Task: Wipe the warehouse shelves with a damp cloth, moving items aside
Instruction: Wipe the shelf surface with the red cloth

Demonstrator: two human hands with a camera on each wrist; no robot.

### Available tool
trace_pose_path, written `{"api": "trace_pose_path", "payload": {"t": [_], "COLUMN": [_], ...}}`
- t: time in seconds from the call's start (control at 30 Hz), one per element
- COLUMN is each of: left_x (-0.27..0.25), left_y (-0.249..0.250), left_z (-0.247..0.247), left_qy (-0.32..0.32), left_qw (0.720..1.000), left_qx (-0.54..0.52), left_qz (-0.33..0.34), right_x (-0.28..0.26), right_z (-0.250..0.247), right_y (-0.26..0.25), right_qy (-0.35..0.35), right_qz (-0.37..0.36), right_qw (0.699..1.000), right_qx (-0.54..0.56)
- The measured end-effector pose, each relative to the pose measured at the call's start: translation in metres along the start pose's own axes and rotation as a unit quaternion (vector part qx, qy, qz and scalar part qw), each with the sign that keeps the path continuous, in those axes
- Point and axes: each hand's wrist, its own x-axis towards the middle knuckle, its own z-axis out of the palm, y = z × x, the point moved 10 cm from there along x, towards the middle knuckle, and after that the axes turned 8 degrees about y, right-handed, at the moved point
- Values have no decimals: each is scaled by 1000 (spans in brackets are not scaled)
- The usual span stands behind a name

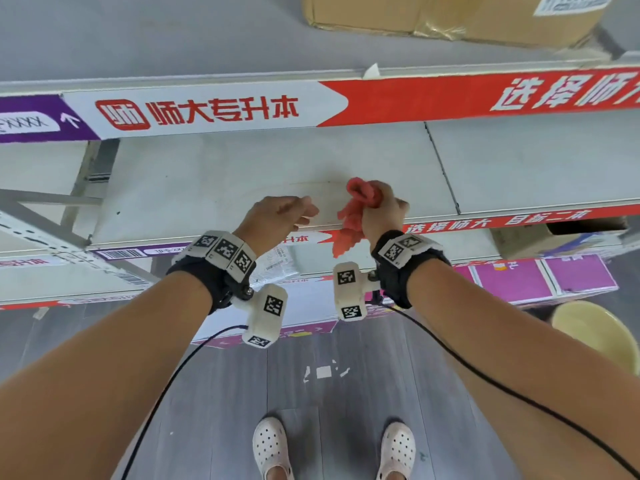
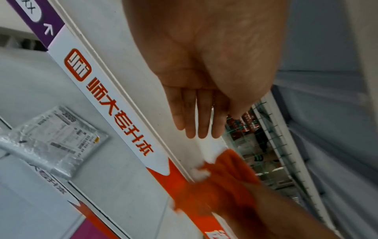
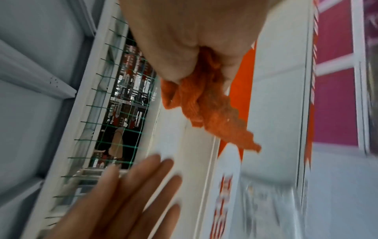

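forearms: both fill the lower part of the head view, black wrist straps w/ white tag-covered camera blocks, thin black cables trailing down
right hand [image 1: 381, 213]: center of frame, grip clamped round the cloth, fingers curled tight (right wrist view shows it clearly)
cloth [image 1: 353, 216]: pink-orange, bunched up; one wad sticks out above the fist, the rest hangs below it, over the front edge of the middle shelf, not lying on it
left hand [image 1: 277, 216]: just left of the right one, grip apart, holding nothing; fingers straight & together in the left wrist view, near the cloth but not touching afaict
middle shelf [image 1: 242, 174]: pale grey board across mid frame, bare around the hands, red/white/purple banner strip on its front edge
upper shelf [image 1: 138, 46]: top of frame, same kind of banner along its edge
cardboard box [image 1: 450, 19]: upper right, on the upper shelf, white label on it
plastic packet [image 2: 59, 137]: clear bag w/ printed label, on a lower shelf, left side of left wrist view
floor [image 1: 311, 393]: grey planks, bottom of frame, white clogs at the bottom edge
stool [image 1: 599, 334]: pale yellow, lower right, pretty sure it's a stool
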Motion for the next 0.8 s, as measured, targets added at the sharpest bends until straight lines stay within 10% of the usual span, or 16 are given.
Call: {"api": "trace_pose_path", "payload": {"t": [0.1, 0.27, 0.53, 0.8], "left_x": [10, 17, 9, -8], "left_y": [-13, -38, -84, -123], "left_z": [-1, -17, -92, -186], "left_qy": [1, 35, 82, 220], "left_qw": [1000, 999, 995, 972], "left_qx": [31, 19, 35, 41], "left_qz": [-7, -17, -38, -72], "right_x": [30, 61, 37, -78], "right_z": [-45, -15, 117, 276], "right_y": [-26, 6, -12, -15], "right_qy": [99, 28, -77, -247], "right_qz": [-89, -96, -135, -341], "right_qw": [981, 908, 887, 801], "right_qx": [-138, -406, -435, -425]}}
